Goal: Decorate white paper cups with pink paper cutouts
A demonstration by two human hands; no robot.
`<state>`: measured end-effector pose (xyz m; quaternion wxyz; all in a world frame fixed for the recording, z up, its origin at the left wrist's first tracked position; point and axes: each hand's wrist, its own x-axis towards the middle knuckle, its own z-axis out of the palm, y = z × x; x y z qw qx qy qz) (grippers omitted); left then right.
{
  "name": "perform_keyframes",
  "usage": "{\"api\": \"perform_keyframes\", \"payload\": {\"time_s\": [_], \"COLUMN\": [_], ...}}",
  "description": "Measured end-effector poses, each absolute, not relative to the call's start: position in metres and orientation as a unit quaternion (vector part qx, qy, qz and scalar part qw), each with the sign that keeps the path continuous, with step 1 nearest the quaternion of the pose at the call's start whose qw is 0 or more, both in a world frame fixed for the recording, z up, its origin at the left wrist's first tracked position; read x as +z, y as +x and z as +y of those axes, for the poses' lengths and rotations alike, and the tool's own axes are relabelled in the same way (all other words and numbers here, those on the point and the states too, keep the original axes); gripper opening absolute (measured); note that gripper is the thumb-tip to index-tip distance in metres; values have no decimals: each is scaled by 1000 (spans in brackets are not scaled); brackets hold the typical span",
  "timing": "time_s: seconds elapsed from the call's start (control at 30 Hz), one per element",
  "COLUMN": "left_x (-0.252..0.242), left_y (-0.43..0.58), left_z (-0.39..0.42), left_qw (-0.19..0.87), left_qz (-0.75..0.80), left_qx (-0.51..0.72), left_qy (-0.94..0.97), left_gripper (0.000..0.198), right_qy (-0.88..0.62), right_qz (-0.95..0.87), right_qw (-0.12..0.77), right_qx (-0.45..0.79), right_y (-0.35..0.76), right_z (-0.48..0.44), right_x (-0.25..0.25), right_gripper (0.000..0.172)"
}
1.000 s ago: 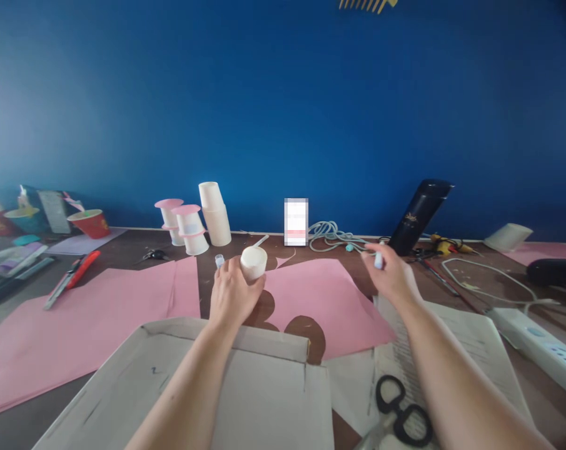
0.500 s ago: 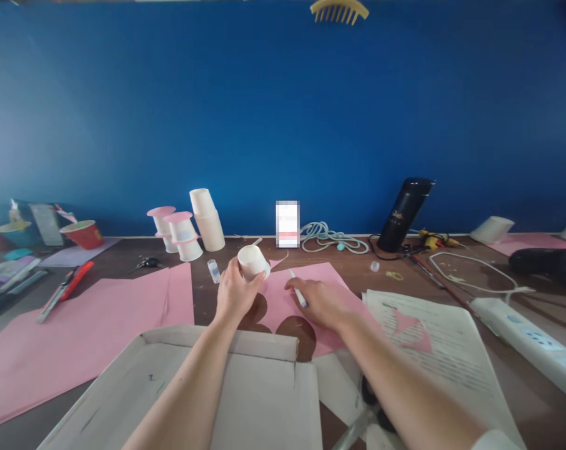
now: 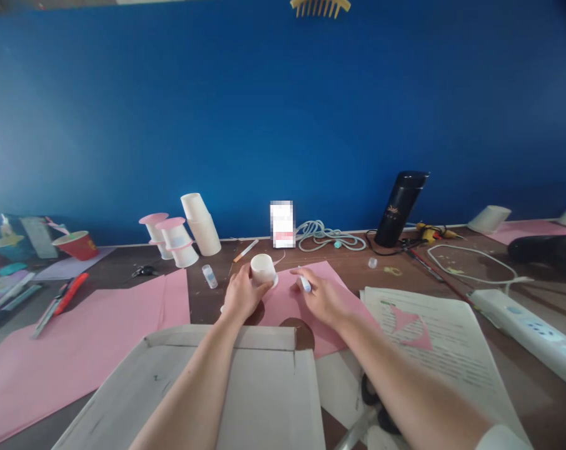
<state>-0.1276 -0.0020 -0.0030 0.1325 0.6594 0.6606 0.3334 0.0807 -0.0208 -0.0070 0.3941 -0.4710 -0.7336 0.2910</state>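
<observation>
My left hand is closed round a white paper cup, whose open end faces up toward me. The cup's base is at the left edge of a pink paper sheet with round holes cut out along its near left side. In my right hand is a white pen, pinched between the fingers over the same sheet. Its tip is hard to make out. A small clear-and-white tube lies left of the cup, and a white stick with an orange end lies behind it.
Pink-topped cups and stacked white cups stand at the back left. Nearby are a utility knife, a cardboard box lid, printed pages, a power strip and a black flask.
My left hand has brought the cup slightly right and lower, and turned it more upright. The pen in my right hand has changed its angle. The orange-ended stick shows more fully.
</observation>
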Motion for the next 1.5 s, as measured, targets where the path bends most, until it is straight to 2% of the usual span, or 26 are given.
{"api": "perform_keyframes", "payload": {"time_s": [0.1,0.27,0.97,1.1,1.2,1.3,1.5], "left_x": [-5,-6,-4,2,9,13,9], "left_y": [-126,-126,-125,-131,-138,-141,-138], "left_z": [1,3,0,-4,-8,-12,-13], "left_qw": [133,145,103,47,-25,-73,-72], "left_qz": [671,681,691,672,649,615,570], "left_qx": [309,291,251,318,428,468,389], "left_qy": [661,656,670,668,629,631,720], "left_gripper": [56,56,55,60,45,36,60], "right_qy": [-505,-530,-531,-523,-523,-513,-507], "right_qz": [-698,-672,-662,-658,-651,-650,-655], "right_qw": [425,449,454,463,469,478,481], "right_qx": [278,256,272,279,288,293,287], "right_y": [81,84,85,86,87,86,85], "right_z": [-18,-15,-13,-13,-12,-13,-16], "right_x": [-7,-8,-12,-14,-15,-14,-8], "right_gripper": [29,33,34,34,35,37,45]}}
